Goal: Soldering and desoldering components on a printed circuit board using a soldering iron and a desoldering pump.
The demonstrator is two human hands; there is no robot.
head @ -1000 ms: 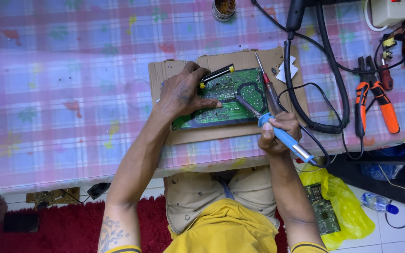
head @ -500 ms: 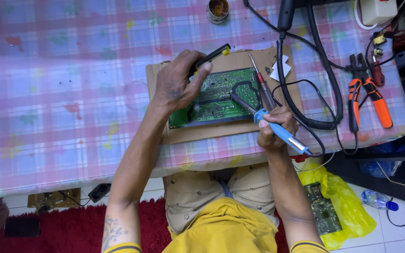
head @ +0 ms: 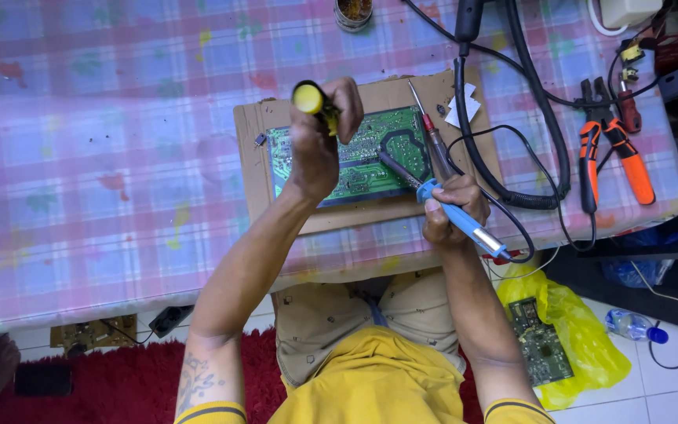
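The left hand [head: 317, 149] is raised above the green rectangular circuit board [head: 359, 155], its grip clenched around a black tool with a yellow butt end [head: 313, 100]; the tool's working end is hidden by the fingers, so it may be a desoldering pump. The right hand [head: 453, 208] grasps a blue-handled soldering iron [head: 449, 208] like a pen, the metal tip resting on the board's right half. The board lies on a flat brown cardboard sheet [head: 378, 216] near the front edge of the bench [head: 119, 157], which is covered in pink and blue plaid cloth. A red-handled screwdriver [head: 431, 133] lies on the cardboard just right of the board. Orange-handled pliers [head: 617, 153] lie toward the bench's right edge.
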